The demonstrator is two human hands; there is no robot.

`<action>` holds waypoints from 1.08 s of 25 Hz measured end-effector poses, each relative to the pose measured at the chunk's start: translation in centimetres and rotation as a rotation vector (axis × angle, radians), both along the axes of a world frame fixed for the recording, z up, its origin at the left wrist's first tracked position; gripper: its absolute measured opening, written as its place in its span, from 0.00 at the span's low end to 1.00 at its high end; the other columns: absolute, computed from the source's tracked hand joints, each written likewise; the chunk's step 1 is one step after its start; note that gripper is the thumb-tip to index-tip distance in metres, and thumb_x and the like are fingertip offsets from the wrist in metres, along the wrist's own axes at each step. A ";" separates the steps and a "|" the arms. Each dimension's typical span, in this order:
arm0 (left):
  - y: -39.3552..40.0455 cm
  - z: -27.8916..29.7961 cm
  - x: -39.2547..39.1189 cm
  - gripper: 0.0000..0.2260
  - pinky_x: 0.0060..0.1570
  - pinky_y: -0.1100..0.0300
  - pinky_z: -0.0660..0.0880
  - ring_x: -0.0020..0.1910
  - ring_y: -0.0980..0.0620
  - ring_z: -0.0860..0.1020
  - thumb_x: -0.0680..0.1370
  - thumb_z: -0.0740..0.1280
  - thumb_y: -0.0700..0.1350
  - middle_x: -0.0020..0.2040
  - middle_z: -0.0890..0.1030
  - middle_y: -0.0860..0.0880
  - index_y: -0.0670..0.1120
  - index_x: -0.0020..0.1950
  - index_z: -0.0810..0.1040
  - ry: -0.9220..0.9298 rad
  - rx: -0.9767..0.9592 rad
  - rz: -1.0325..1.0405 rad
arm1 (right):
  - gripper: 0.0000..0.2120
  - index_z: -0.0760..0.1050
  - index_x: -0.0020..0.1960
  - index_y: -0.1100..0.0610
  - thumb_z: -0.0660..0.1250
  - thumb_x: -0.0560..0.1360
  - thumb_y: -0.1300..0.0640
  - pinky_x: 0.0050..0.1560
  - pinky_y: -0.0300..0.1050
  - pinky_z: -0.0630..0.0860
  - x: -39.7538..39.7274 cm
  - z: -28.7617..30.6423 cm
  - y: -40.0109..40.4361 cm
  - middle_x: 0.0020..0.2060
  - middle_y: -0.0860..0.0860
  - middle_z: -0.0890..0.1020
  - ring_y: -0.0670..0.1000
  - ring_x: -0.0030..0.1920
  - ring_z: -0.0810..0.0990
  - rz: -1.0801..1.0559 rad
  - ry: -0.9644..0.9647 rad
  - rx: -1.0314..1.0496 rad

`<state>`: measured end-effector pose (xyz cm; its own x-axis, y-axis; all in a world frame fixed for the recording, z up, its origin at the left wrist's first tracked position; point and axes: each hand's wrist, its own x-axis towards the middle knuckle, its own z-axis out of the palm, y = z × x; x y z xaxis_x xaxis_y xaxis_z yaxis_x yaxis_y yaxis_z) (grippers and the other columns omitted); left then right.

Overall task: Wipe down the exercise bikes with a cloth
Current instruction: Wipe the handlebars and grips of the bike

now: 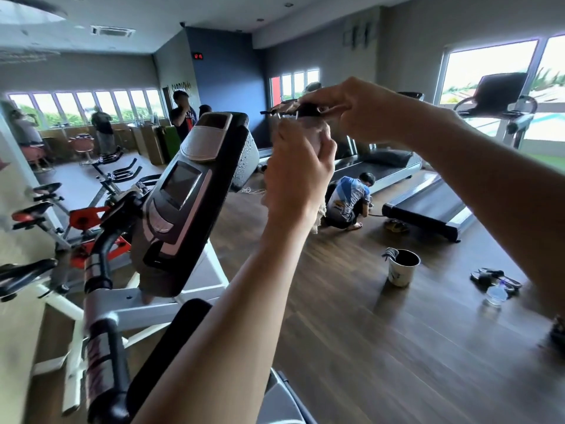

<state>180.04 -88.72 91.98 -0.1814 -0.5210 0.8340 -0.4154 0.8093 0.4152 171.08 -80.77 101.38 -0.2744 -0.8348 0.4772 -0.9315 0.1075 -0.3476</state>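
Both of my hands are raised in front of me, to the right of the exercise bike's console [183, 191]. My left hand [298, 175] grips a bunched pale cloth [315, 130] from below, and a frayed end hangs under the wrist. My right hand [360, 108] pinches the cloth's dark brownish top edge from above. The cloth is in the air and touches no part of the bike. The bike's black and grey console with its small screen tilts toward me, with the handlebar [101, 301] low at the left. Most of the cloth is hidden by my fingers.
A white bucket [400, 267] and a clear spray bottle [496, 293] stand on the dark wood floor at the right. A person [348, 203] crouches by the treadmills [428, 206]. Red spin bikes [85, 218] line the left, with other people near the far windows.
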 end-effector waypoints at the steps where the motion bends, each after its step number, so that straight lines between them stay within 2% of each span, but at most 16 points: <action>1: 0.5 -1.3 0.7 0.28 0.38 0.53 0.75 0.49 0.41 0.83 0.81 0.63 0.60 0.58 0.79 0.41 0.37 0.68 0.71 -0.027 -0.011 0.020 | 0.34 0.72 0.74 0.50 0.54 0.75 0.76 0.24 0.31 0.68 0.1 -0.1 0.1 0.64 0.54 0.81 0.37 0.26 0.76 -0.009 -0.032 -0.002; 3: 1.0 -3.2 2.1 0.29 0.35 0.52 0.75 0.46 0.41 0.83 0.80 0.63 0.60 0.56 0.79 0.41 0.36 0.68 0.70 -0.119 -0.047 0.066 | 0.36 0.71 0.75 0.51 0.52 0.74 0.77 0.23 0.31 0.67 0.5 -0.4 0.4 0.67 0.55 0.79 0.38 0.25 0.76 -0.013 -0.032 0.001; 5: 0.4 -2.7 2.1 0.29 0.39 0.51 0.77 0.48 0.40 0.83 0.81 0.64 0.57 0.58 0.78 0.39 0.35 0.70 0.69 -0.142 -0.034 0.011 | 0.35 0.70 0.75 0.53 0.53 0.75 0.77 0.23 0.30 0.67 1.1 -0.4 0.4 0.67 0.55 0.78 0.36 0.25 0.76 -0.018 0.000 0.002; 7: -0.4 -0.2 1.2 0.27 0.45 0.52 0.75 0.53 0.39 0.81 0.82 0.63 0.56 0.61 0.77 0.39 0.36 0.71 0.68 -0.080 0.009 -0.092 | 0.32 0.71 0.75 0.53 0.55 0.77 0.75 0.26 0.29 0.70 1.0 -0.3 0.1 0.65 0.56 0.79 0.39 0.30 0.76 -0.039 0.046 -0.003; 10: -0.9 1.7 -0.3 0.26 0.47 0.53 0.73 0.54 0.41 0.81 0.83 0.62 0.58 0.62 0.78 0.39 0.37 0.70 0.69 0.005 0.035 -0.154 | 0.30 0.72 0.75 0.53 0.57 0.77 0.74 0.36 0.29 0.74 0.8 -0.1 0.0 0.66 0.55 0.80 0.38 0.40 0.75 -0.042 0.090 -0.015; 13: 0.0 -1.2 1.6 0.28 0.40 0.54 0.74 0.48 0.42 0.83 0.82 0.61 0.61 0.57 0.81 0.41 0.38 0.68 0.70 -0.012 0.033 -0.064 | 0.31 0.71 0.75 0.55 0.57 0.75 0.74 0.36 0.20 0.69 1.3 -0.7 0.2 0.67 0.54 0.79 0.32 0.39 0.69 -0.052 0.102 -0.051; 15: 0.7 -3.2 2.5 0.28 0.33 0.54 0.72 0.43 0.42 0.84 0.82 0.60 0.62 0.53 0.81 0.41 0.37 0.67 0.71 -0.141 -0.029 0.080 | 0.34 0.71 0.75 0.56 0.55 0.73 0.76 0.34 0.18 0.65 1.8 -1.0 0.2 0.67 0.54 0.79 0.31 0.39 0.71 -0.051 0.088 -0.072; 17: 0.6 -2.6 2.3 0.25 0.33 0.54 0.68 0.44 0.41 0.83 0.83 0.59 0.60 0.53 0.80 0.40 0.38 0.64 0.71 -0.188 0.000 0.082 | 0.34 0.72 0.75 0.56 0.55 0.72 0.76 0.36 0.18 0.66 2.1 -1.2 0.0 0.66 0.54 0.80 0.29 0.38 0.73 -0.041 0.106 -0.101; 19: 0.4 -0.5 1.3 0.20 0.35 0.51 0.70 0.47 0.37 0.82 0.84 0.61 0.55 0.54 0.78 0.38 0.38 0.61 0.73 -0.126 -0.001 -0.063 | 0.32 0.73 0.74 0.54 0.57 0.74 0.73 0.45 0.25 0.68 1.7 -1.3 -0.2 0.64 0.55 0.81 0.38 0.42 0.75 -0.081 0.112 -0.126; 20: 0.2 0.5 0.9 0.18 0.37 0.48 0.72 0.50 0.35 0.81 0.84 0.62 0.53 0.55 0.78 0.36 0.37 0.61 0.73 -0.079 0.003 -0.146 | 0.30 0.74 0.73 0.53 0.58 0.75 0.72 0.45 0.26 0.69 1.6 -1.5 -0.1 0.62 0.56 0.82 0.42 0.44 0.74 -0.086 0.115 -0.124; 23: -0.3 1.3 0.1 0.25 0.45 0.49 0.74 0.54 0.39 0.81 0.83 0.61 0.58 0.61 0.78 0.39 0.39 0.68 0.69 -0.056 0.069 -0.125 | 0.25 0.77 0.70 0.55 0.60 0.77 0.70 0.39 0.21 0.65 1.6 -1.6 -0.3 0.59 0.54 0.84 0.43 0.44 0.76 -0.064 0.131 -0.143; 25: -0.1 -0.3 1.0 0.29 0.43 0.49 0.75 0.52 0.39 0.82 0.82 0.61 0.62 0.60 0.79 0.40 0.39 0.71 0.68 -0.057 0.083 -0.053 | 0.23 0.78 0.68 0.58 0.59 0.76 0.71 0.35 0.23 0.69 1.9 -1.8 -0.3 0.59 0.55 0.84 0.45 0.44 0.79 -0.050 0.106 -0.158; 27: 0.7 -2.4 1.8 0.32 0.37 0.51 0.75 0.47 0.40 0.84 0.82 0.60 0.62 0.58 0.81 0.40 0.37 0.73 0.68 -0.108 0.015 0.014 | 0.25 0.78 0.68 0.58 0.58 0.75 0.73 0.32 0.25 0.70 1.8 -1.9 0.0 0.60 0.56 0.83 0.39 0.38 0.77 -0.057 0.066 -0.161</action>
<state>181.84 -87.98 89.59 -0.2629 -0.5367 0.8018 -0.4693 0.7972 0.3797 172.84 -80.78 99.50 -0.2827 -0.7304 0.6218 -0.9468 0.1083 -0.3032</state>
